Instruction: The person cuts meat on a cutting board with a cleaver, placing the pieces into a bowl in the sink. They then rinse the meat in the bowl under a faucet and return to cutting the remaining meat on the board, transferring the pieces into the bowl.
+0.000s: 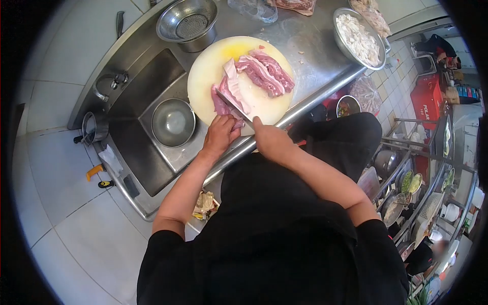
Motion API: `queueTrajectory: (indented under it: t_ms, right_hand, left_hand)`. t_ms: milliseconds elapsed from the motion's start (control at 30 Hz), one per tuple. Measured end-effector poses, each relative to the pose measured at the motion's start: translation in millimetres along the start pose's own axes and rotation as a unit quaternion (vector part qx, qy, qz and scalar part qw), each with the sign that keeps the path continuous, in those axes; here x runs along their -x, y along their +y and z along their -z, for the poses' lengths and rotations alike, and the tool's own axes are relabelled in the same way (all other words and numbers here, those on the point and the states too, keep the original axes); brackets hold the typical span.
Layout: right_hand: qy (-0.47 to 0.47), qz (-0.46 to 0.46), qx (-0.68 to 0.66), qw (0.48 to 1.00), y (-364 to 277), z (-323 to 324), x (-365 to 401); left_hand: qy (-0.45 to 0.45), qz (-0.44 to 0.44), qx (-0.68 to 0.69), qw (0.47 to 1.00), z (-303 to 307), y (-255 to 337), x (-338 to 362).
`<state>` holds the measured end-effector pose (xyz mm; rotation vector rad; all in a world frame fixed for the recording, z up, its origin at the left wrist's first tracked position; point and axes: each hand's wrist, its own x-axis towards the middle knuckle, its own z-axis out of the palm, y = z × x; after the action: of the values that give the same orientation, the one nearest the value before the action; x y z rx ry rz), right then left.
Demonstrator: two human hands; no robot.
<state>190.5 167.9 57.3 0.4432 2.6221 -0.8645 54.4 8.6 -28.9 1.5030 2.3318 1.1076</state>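
A round white cutting board lies on the metal counter with pieces of raw pink meat on it. My right hand is closed round the handle of a knife, whose blade points up and left across a strip of meat. At the near end of that strip, my left hand presses on the meat with curled fingers, close to the blade. A pale fatty strip lies just beyond the knife. Farther right on the board rest thicker slabs of meat. My fingers hide most of the knife handle.
Left of the board is a sink with a metal bowl in it and a faucet. A perforated metal basin stands behind the board. At the right, a bowl of white pieces sits near the counter edge.
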Motion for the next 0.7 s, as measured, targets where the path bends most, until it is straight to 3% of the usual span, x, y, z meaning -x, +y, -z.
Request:
queueTrajectory:
  t_ms: [133,333,400,467,533,700]
  right_hand:
    - [0.047,0.039,-0.016,0.998,17,-8,10]
    - [0.005,-0.036,0.015,0.999,44,7,70]
    - [0.01,-0.027,0.012,0.999,39,16,72]
    - [0.014,-0.016,0.008,1.0,33,19,66]
    - [0.042,-0.019,-0.039,0.998,23,20,52]
    - [0.019,0.015,-0.041,0.999,-3,4,12]
  left_hand:
    - [-0.024,0.018,-0.063,0.998,15,-18,-5]
    - [0.098,0.141,-0.111,0.979,54,-49,-4]
    - [0.053,0.206,-0.032,0.977,79,-35,3]
    - [0.066,0.165,-0.015,0.984,80,-33,11]
    - [0.123,0.256,0.081,0.955,72,-33,14]
    - [0.199,0.276,0.191,0.921,58,-5,9]
